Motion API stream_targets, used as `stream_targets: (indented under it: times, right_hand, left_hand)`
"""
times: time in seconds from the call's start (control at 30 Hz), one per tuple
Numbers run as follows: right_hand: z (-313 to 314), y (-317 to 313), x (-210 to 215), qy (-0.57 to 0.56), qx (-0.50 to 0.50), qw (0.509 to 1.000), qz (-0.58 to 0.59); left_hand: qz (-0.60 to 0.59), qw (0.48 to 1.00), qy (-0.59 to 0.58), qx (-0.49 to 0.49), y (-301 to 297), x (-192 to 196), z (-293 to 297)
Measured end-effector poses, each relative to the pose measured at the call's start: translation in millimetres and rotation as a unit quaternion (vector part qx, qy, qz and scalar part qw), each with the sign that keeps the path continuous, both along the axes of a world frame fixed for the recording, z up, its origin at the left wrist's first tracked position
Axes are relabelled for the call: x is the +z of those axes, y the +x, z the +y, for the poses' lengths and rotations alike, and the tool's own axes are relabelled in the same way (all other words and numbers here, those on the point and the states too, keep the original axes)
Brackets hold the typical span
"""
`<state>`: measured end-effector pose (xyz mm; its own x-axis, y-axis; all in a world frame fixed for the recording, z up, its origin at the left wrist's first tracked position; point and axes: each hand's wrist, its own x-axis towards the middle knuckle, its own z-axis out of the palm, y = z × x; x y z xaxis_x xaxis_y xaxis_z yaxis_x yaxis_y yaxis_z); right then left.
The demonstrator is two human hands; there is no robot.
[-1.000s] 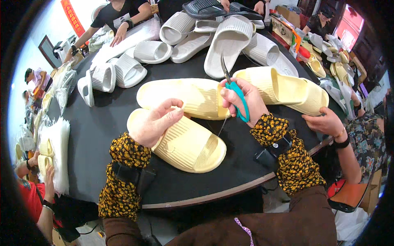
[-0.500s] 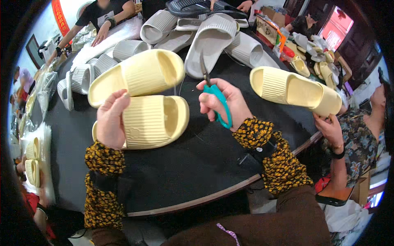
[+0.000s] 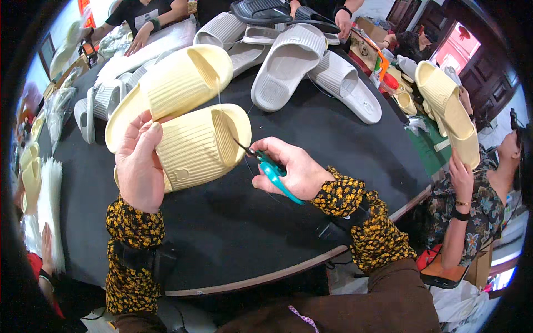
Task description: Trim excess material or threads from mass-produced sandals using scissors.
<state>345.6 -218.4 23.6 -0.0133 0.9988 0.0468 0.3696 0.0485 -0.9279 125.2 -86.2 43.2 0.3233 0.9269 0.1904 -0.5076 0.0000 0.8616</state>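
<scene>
My left hand (image 3: 140,169) is closed around the edges of two pale yellow slippers, thumb on top. The upper slipper (image 3: 180,83) lies tilted beyond the lower slipper (image 3: 191,147), both with ribbed straps. A thin clear thread (image 3: 219,99) shows between them. In my right hand (image 3: 300,169) is a pair of scissors (image 3: 273,173) with teal handles. Its dark blade tip points left, at the opening of the lower slipper; whether it touches the slipper or a thread, I cannot make out. The fingers partly hide the handles.
Grey slippers (image 3: 291,66) are heaped at the table's far side, with black slippers (image 3: 261,12) on top. A co-worker's hand (image 3: 461,177) at the right holds up yellow slippers (image 3: 452,111). Clear plastic bags (image 3: 51,205) lie along the left edge of the black table (image 3: 266,238).
The scissors have moved down and left to the lower slipper's opening. My left hand and both slippers have shifted slightly left. The co-worker at right has raised the yellow slippers off the table.
</scene>
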Motion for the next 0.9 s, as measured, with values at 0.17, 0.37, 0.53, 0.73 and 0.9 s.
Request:
stream_targets:
  times: [0.17, 0.37, 0.53, 0.73, 0.9]
  right_hand:
    - [0.6, -1.5, -8.7, 0.043, 0.001, 0.998, -0.052]
    - [0.1, -7.0, -4.7, 0.019, -0.018, 0.997, -0.078]
    - [0.2, -7.3, -2.1, -0.001, -0.032, 0.997, -0.067]
    - [2.3, -6.6, -3.5, 0.031, -0.041, 0.994, -0.096]
    - [2.7, -8.6, -4.5, 0.031, -0.046, 0.996, -0.071]
  left_hand:
    - [-0.031, 0.999, 0.005, -0.002, 1.3, 1.9, -1.0]
    - [-0.046, 0.999, 0.017, -0.008, 0.8, 4.5, -7.2]
    - [-0.056, 0.998, 0.019, -0.027, 1.1, 1.3, -6.3]
    - [-0.052, 0.998, 0.014, -0.017, 5.8, 1.3, -10.1]
    - [-0.054, 0.998, 0.019, -0.025, 6.1, 2.2, -11.1]
